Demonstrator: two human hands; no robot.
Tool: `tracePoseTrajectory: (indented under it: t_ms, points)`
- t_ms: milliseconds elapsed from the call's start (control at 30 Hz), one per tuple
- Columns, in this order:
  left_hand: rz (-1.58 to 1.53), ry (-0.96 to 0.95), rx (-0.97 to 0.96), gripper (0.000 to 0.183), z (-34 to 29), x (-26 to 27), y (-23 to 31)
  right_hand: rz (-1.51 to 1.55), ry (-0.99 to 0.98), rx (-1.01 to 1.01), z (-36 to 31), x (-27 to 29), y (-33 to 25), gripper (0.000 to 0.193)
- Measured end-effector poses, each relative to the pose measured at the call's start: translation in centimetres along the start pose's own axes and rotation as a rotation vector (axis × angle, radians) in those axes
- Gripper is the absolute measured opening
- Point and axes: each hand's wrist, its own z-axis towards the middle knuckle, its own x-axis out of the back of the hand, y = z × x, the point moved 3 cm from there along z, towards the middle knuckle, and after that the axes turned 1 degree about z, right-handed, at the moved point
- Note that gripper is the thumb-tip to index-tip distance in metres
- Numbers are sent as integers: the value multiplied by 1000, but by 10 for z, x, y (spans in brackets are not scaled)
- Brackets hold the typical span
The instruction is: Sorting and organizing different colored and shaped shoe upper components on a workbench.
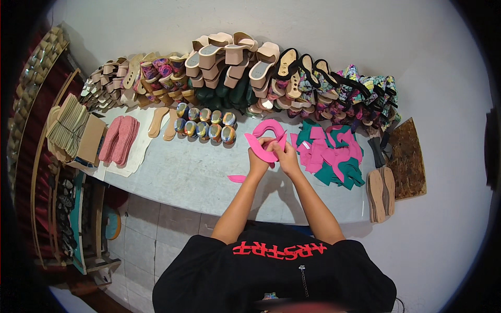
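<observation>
A curved pink cut-out piece, flat like foam or fabric, is held up over the table. My left hand grips its lower edge. Close beside it, my right hand pinches the pink material at its right end. Just beyond my fingers is an arch-shaped pink piece; whether it is held or lies on the table, I cannot tell. To the right spreads a loose pile of pink and teal cut pieces. A small pointed pink piece lies left of my left forearm.
Stacked heeled sandals line the table's back. Small multicoloured rolls, beige insoles and pinkish-red insoles sit left. Brown sole shapes and a stained board are at the right edge. Shelving stands lower left.
</observation>
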Motion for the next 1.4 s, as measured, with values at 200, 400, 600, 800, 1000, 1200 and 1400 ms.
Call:
tracePoseTrajectory:
  t_ms: [200, 400, 600, 800, 1000, 1200, 1400]
  points:
    - [11, 12, -7, 13, 2, 3, 4, 77, -123, 53, 3, 4, 0, 24]
    - [-38, 71, -28, 15, 4, 4, 0, 113, -99, 57, 2, -2, -11, 18]
    - [-15, 77, 27, 15, 3, 2, 2, 187, -122, 48, 2, -1, -10, 15]
    - [-146, 83, 124, 16, 5, 1, -2, 222, -151, 51, 3, 1, -12, 14]
    - [-374, 35, 287, 15, 6, -1, -11, 223, -185, 43, 3, 6, -13, 15]
    - [-304, -81, 247, 12, 12, 1, -8, 231, -201, 40, 8, 13, -7, 17]
    - [-92, -117, 114, 12, 7, 1, 10, 60, -88, -79, 9, 24, 2, 16]
